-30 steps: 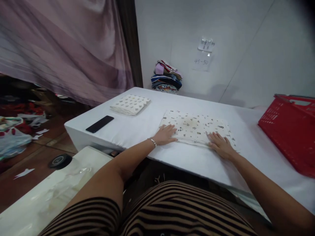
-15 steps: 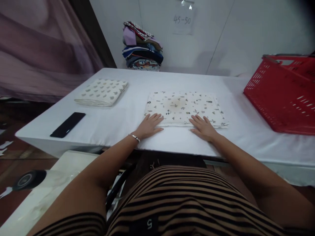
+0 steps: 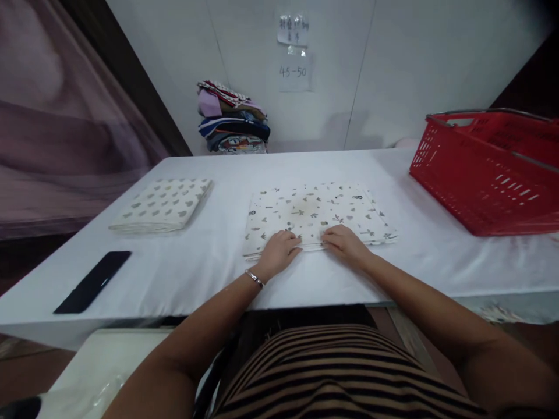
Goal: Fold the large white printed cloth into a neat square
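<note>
A folded white cloth [image 3: 305, 209] printed with small plants and shapes lies flat in front of me, with a faint brownish patch near its middle. My left hand [image 3: 279, 250], a silver bracelet at its wrist, is closed on the cloth's near edge, fingers on top and thumb at the front. A short way to the right, my right hand [image 3: 345, 244] grips the same edge in a similar pinch. How many layers lie between the fingers is hidden.
Left on the white-covered table [image 3: 174, 267] lie another folded cloth [image 3: 161, 203] with a grey-green print and a dark flat phone-like object [image 3: 94, 282]. A red plastic basket [image 3: 480, 174] stands at right. Behind the table rises a pile of folded fabrics [image 3: 233, 119].
Both hands have gone from lying flat with fingers spread to gripping the near edge, closer together. My view has tilted up and shifted right.
</note>
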{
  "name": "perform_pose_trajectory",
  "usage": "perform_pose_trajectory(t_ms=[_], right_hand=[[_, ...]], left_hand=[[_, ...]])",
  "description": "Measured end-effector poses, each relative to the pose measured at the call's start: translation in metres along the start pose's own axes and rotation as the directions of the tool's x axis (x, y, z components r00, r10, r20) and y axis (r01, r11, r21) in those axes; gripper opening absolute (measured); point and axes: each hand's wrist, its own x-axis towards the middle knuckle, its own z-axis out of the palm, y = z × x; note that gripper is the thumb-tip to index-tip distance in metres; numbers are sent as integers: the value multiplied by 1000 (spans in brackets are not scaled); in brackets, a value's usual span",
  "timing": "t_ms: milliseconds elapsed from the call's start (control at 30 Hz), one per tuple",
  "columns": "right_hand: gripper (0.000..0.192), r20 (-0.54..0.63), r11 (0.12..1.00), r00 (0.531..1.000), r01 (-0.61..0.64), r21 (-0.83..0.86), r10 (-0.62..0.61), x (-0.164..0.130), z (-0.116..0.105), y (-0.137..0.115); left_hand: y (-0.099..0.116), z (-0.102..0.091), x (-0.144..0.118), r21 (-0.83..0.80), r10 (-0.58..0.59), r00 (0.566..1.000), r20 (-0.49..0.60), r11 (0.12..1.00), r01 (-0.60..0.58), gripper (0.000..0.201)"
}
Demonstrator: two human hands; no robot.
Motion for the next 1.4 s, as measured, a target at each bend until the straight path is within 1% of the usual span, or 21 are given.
perform_pose_trajectory(t_ms=[167,333,400,500,600,667,867,1000,1100,1233,1300,1400], right_hand=[[26,76,999,996,-43,-27,45,-2,0,0],[28,110,998,992,-50,-41,54,-3,3,3],[29,113,998,992,-44,-34,47,-2,3,4],[30,91,999,995,-47,-9,48,-2,3,4],[27,67,998,996,-62,23,61,-1,2,3],[26,75,998,995,-62,29,59,0,1,1],[23,168,998,985,-31,-56,40,5,-3,0],[22,174,998,982,-61,-35,67,9,-3,2],[25,149,998,987,-57,-32,61,9,-4,2],[26,147,992,988,-20,-121,38,4,-2,0],[26,165,989,986,0,-150,25,1,0,0],[26,156,986,988,18,-164,7,-2,3,1]], left_hand=[[-4,6,3,-21,-3,1000,9,1000,3,26],[-5,5,2,7,38,999,37,999,-38,28],[-5,4,2,7,45,998,38,999,-46,30],[-5,5,3,-18,19,1000,1,1000,-19,32],[-2,6,5,-47,-2,1000,-29,999,0,30],[0,6,8,-41,-1,1000,-21,999,0,28],[4,0,14,87,37,997,64,995,-43,26],[6,-2,18,173,63,993,99,982,-79,29],[7,2,18,226,62,995,74,971,-78,28],[5,11,14,267,99,995,26,958,-102,22],[4,13,11,276,118,993,27,953,-121,19],[3,12,9,278,118,992,40,953,-124,18]])
